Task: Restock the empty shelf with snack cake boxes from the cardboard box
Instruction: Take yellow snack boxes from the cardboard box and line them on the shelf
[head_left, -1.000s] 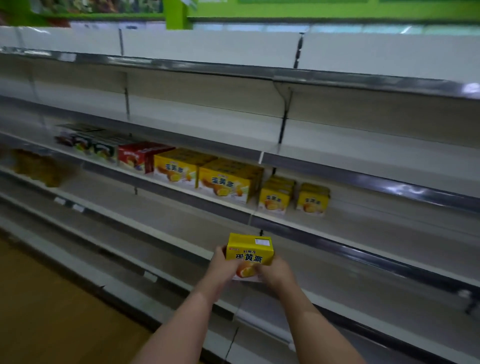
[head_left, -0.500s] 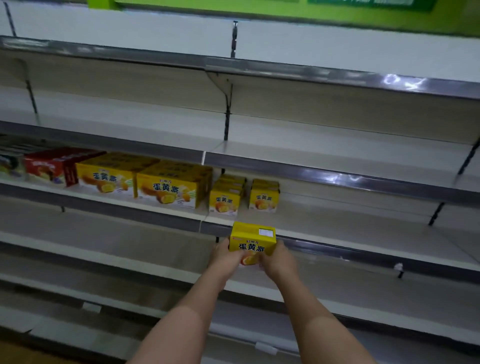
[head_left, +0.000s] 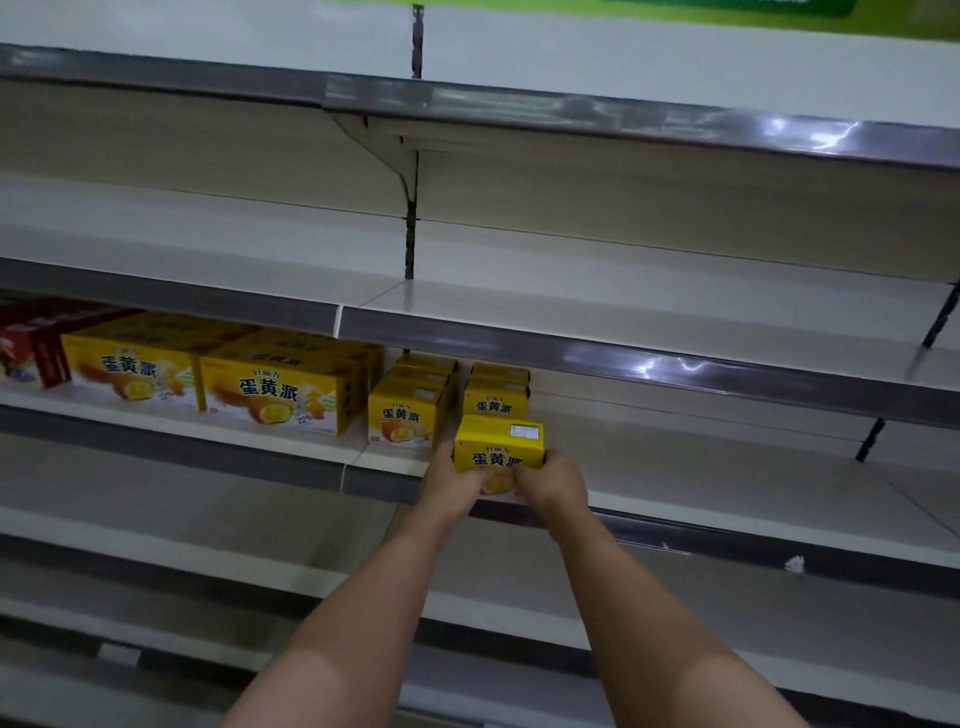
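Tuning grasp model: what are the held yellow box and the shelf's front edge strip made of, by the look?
Held yellow box: likely printed paperboard with a slight sheen; crisp folded edges, flat printed faces, white sticker on top. Both the left hand and the right hand grip it.
Front edge strip: glossy, grey, bright streaky reflections; clear plastic over metal perhaps, cannot tell.

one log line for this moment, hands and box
left hand: grips small yellow box | right hand: grips same | box: at shelf front, second small-box row
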